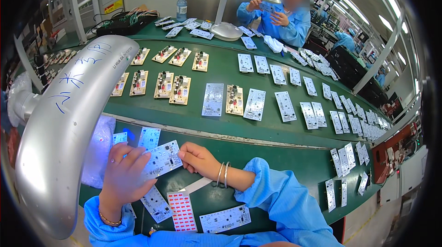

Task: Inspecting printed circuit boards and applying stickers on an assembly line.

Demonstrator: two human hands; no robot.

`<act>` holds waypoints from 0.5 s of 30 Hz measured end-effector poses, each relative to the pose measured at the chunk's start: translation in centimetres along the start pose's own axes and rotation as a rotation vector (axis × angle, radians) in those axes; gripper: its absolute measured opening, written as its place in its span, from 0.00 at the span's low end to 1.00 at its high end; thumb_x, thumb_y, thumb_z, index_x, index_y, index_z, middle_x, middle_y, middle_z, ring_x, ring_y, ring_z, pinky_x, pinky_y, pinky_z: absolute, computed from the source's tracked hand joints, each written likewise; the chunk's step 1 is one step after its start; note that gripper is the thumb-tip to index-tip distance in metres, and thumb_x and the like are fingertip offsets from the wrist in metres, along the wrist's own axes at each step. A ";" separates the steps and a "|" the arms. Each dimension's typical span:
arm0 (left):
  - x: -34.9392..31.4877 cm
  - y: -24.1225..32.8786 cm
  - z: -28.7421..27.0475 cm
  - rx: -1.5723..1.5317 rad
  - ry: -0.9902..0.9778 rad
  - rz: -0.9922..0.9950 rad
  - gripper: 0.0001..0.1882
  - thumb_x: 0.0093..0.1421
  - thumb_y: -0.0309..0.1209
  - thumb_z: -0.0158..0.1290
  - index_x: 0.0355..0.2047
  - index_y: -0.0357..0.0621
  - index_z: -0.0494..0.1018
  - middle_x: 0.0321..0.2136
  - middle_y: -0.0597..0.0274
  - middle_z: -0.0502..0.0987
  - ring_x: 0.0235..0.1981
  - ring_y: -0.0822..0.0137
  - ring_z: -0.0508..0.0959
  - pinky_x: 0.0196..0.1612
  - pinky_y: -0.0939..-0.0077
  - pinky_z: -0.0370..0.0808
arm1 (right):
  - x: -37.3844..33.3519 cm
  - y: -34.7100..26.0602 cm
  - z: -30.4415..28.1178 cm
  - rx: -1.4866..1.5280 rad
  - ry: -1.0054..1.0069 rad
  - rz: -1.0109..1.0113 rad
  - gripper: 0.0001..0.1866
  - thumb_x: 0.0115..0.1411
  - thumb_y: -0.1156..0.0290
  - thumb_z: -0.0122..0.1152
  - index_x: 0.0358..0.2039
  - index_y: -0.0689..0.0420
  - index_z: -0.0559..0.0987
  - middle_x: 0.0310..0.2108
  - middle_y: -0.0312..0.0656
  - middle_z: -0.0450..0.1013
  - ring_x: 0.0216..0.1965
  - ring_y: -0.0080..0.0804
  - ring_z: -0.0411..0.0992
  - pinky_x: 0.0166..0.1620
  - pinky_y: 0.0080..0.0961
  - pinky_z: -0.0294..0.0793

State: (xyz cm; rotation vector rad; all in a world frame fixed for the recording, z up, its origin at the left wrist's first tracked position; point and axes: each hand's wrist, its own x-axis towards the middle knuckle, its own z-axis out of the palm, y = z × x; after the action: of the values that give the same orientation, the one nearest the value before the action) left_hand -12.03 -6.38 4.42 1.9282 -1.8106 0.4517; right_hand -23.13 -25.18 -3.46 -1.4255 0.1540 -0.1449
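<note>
A white circuit board (162, 160) is held tilted above the green bench. My left hand (124, 173) grips its left end, fingers over the edge and thumb below. At the opposite end, my right hand (198, 158) pinches the corner between thumb and forefinger. Below the hands lies a sheet of red arrow stickers (182, 212), with a pale strip (197, 185) reaching under my right wrist. One loose board (156, 204) is left of the sheet and another board (225, 219) to its right. Just beyond the held board lies a further board (149, 137).
A big silver lamp head (69, 123) looms at the left, beside a clear plastic bag (99, 155). Across a green conveyor (184, 125) sit rows of boards, some with components (179, 89). Opposite, a co-worker (276, 17) holds a board under another lamp (225, 28).
</note>
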 end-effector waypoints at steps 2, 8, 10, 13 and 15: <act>-0.1 0.0 0.0 0.002 -0.002 0.001 0.31 0.29 0.33 0.59 0.38 0.39 0.66 0.38 0.54 0.68 0.37 0.54 0.65 0.44 0.56 0.60 | 0.0 0.0 0.0 -0.015 0.001 0.002 0.10 0.57 0.63 0.46 0.25 0.55 0.66 0.15 0.30 0.62 0.13 0.13 0.57 0.16 0.12 0.56; -0.1 -0.1 0.3 -0.015 -0.001 0.006 0.30 0.28 0.33 0.59 0.37 0.39 0.66 0.38 0.54 0.68 0.38 0.53 0.66 0.45 0.55 0.61 | 0.0 0.1 -0.2 -0.038 0.002 -0.007 0.10 0.57 0.63 0.46 0.24 0.55 0.66 0.15 0.31 0.62 0.13 0.14 0.57 0.16 0.12 0.56; -0.1 0.0 0.3 -0.016 -0.003 0.004 0.30 0.28 0.33 0.59 0.37 0.39 0.67 0.38 0.54 0.68 0.38 0.53 0.66 0.45 0.55 0.61 | -0.1 0.1 -0.2 -0.038 0.001 -0.008 0.10 0.57 0.63 0.46 0.24 0.55 0.66 0.15 0.31 0.62 0.13 0.14 0.57 0.16 0.12 0.56; -0.1 0.0 0.2 0.005 -0.008 0.005 0.30 0.30 0.35 0.58 0.38 0.42 0.66 0.38 0.56 0.67 0.38 0.55 0.65 0.44 0.56 0.61 | 0.0 0.0 -0.1 -0.036 -0.003 -0.007 0.10 0.57 0.63 0.46 0.24 0.56 0.66 0.14 0.30 0.62 0.13 0.14 0.57 0.16 0.12 0.56; -0.1 0.0 0.3 0.017 -0.012 0.005 0.29 0.31 0.36 0.58 0.38 0.43 0.66 0.37 0.57 0.66 0.37 0.56 0.64 0.44 0.56 0.61 | 0.0 0.1 -0.1 -0.046 -0.004 -0.001 0.10 0.57 0.63 0.46 0.24 0.56 0.66 0.14 0.30 0.62 0.13 0.14 0.57 0.16 0.12 0.56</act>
State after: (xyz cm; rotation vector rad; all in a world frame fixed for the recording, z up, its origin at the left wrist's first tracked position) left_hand -12.07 -6.45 4.07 1.9421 -1.8245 0.4593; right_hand -23.15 -25.31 -3.56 -1.4712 0.1541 -0.1404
